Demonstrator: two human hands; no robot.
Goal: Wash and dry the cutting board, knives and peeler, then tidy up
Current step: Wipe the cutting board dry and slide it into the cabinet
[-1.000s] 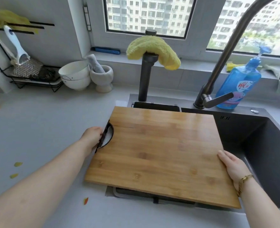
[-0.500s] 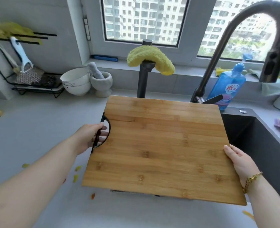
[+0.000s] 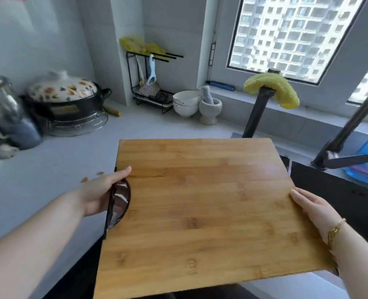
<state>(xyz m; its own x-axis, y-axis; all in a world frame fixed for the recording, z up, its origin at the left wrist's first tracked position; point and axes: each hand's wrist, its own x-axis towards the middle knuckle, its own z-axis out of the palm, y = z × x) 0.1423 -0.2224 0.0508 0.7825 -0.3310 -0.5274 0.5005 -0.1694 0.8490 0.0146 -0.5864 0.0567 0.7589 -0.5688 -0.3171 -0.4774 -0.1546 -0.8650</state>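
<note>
Both hands hold the bamboo cutting board point(image 3: 209, 208) flat at frame centre. The left hand point(image 3: 102, 194) grips its black handle cutout point(image 3: 119, 203), thumb on top. The right hand point(image 3: 312, 210) clasps the right edge.

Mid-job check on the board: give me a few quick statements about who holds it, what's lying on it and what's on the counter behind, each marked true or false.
1. Both hands grip the rectangular bamboo cutting board. True: the left hand is at its black handle cutout, the right hand on the opposite edge.
2. A knife lies on the board. False: its top is bare.
3. A yellow cloth is draped over a dark post. True.
4. The flower-patterned pot lid lies on the counter. False: it sits on the black pot.
5. The white bowls stand beside the grey stone mortar. True.
</note>
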